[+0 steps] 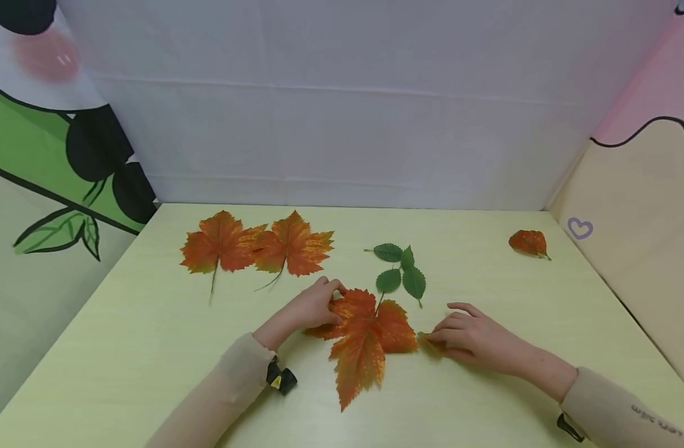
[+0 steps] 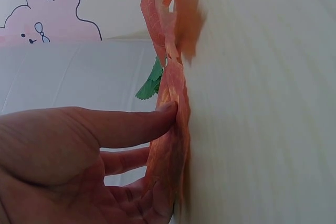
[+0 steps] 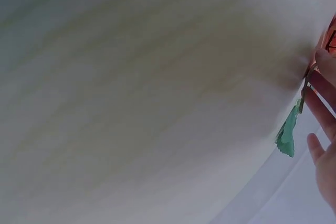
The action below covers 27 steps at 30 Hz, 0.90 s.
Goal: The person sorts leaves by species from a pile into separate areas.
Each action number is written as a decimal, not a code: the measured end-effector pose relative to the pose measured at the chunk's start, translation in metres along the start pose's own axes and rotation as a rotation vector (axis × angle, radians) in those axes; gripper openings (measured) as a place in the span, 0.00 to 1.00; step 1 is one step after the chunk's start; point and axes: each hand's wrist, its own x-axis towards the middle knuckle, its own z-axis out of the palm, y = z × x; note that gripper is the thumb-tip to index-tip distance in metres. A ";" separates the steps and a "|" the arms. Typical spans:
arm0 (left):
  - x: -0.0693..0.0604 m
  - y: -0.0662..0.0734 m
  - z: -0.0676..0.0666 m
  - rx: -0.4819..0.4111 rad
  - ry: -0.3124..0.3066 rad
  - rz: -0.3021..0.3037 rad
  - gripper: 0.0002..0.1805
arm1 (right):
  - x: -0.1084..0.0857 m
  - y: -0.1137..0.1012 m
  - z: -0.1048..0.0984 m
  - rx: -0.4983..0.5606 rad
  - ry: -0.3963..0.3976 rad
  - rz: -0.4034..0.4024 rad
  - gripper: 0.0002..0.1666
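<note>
In the head view, a large orange-red leaf (image 1: 370, 339) lies near the middle of the table, its stem toward the far side. My left hand (image 1: 314, 306) pinches its left part; the left wrist view has the thumb of this hand (image 2: 68, 140) on one face of the leaf (image 2: 170, 93) and fingers behind. At the right, my right hand (image 1: 484, 341) pinches a yellow-green piece (image 1: 429, 346) touching the leaf's right lobe; whether it belongs to that leaf, I cannot tell. The right wrist view shows part of this hand (image 3: 328, 156), thumb and fingers at a thin edge.
Two orange leaves (image 1: 221, 242) (image 1: 294, 242) overlap at the back left. A green sprig (image 1: 413, 281) lies just beyond the large leaf. One curled orange-brown leaf (image 1: 528, 242) sits at the back right. Light panels border the table (image 1: 135, 348) behind and at both sides.
</note>
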 end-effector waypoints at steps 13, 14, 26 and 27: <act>-0.001 0.000 -0.003 -0.005 0.001 -0.009 0.25 | -0.002 -0.003 0.000 0.010 -0.003 0.070 0.14; -0.001 0.001 -0.004 -0.005 -0.001 -0.008 0.25 | -0.003 -0.004 -0.001 0.013 0.004 0.072 0.13; -0.001 0.003 -0.003 -0.003 -0.011 -0.005 0.25 | -0.008 -0.007 0.001 0.037 0.025 0.098 0.11; -0.001 0.003 -0.002 -0.004 -0.013 -0.005 0.25 | -0.008 -0.007 0.001 0.038 0.023 0.102 0.11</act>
